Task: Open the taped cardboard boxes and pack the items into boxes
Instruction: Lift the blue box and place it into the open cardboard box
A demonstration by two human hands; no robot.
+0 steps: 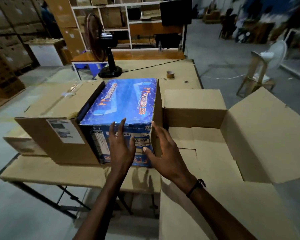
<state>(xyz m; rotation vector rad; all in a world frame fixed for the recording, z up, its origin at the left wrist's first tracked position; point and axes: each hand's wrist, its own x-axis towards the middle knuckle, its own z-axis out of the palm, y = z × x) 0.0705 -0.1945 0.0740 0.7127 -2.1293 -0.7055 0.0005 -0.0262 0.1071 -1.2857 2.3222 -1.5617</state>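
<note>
At the table's near edge, dead ahead at twelve o'clock, the blue box (121, 108) sits between the taped brown box (59, 118) at nine and the open empty carton (206, 135) at three. My left hand (122, 146) and right hand (163, 151) hover at its near face — fingers spread, gripping nothing. Both are about equally near. Its long axis runs away from me, twelve to six, the lettering reading sideways along it — I'd judge the lift goes rightward.

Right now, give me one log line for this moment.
stage: reaching | left hand: open, at blue box front | right hand: open, at its right corner | open box: empty, right | held: nothing
</note>
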